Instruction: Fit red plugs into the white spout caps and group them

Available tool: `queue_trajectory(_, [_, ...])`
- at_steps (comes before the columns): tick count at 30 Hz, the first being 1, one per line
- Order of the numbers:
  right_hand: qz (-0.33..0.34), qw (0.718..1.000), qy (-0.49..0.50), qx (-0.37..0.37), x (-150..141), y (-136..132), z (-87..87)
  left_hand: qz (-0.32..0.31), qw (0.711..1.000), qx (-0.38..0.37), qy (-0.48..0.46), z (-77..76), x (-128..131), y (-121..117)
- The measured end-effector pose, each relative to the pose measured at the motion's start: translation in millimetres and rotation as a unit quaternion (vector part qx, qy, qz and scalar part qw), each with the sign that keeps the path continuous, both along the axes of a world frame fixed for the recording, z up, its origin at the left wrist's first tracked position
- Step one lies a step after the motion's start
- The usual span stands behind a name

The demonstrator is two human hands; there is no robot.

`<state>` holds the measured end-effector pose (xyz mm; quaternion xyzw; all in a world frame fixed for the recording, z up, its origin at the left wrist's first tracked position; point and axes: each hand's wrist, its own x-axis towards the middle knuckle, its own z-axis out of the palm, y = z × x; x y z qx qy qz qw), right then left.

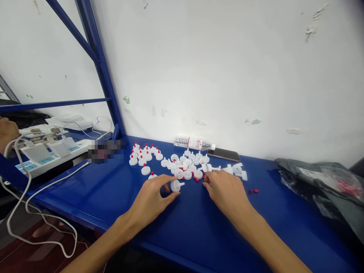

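Observation:
My left hand (153, 197) rests on the blue table (182, 223), with thumb and forefinger pinching a white plastic cap with a spout (176, 185). My right hand (226, 189) lies just to the right, fingers curled at a small red plug (205, 181) by the pile of loose white caps (189, 167). What its fingertips hold is too small to make out. A group of white caps fitted with red plugs (143, 153) stands at the back left. Two loose red plugs (253, 191) lie right of my right hand.
A water bottle (195, 143) lies on its side by the wall, next to a dark phone (223, 154). Grey plastic bags (324, 178) sit at the right. Power strips and white cables (42, 155) are at the left, beyond a blue frame post (99, 64). Another person's hand (7, 134) shows at the far left.

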<state>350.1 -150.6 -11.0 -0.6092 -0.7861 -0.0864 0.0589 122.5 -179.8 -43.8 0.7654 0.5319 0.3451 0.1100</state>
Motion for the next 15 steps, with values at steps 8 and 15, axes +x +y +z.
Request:
queue_trajectory(8, [0.006, 1.0, -0.019, -0.023, -2.6, -1.7, 1.2, -0.009, 1.0, -0.004, 0.003, 1.3, 0.4, 0.7])
queue_trajectory(15, [0.02, 1.0, -0.007, -0.013, -5.3, -1.3, -3.4, -0.008, 1.0, -0.005, 0.003, -0.1, 0.0, 1.1])
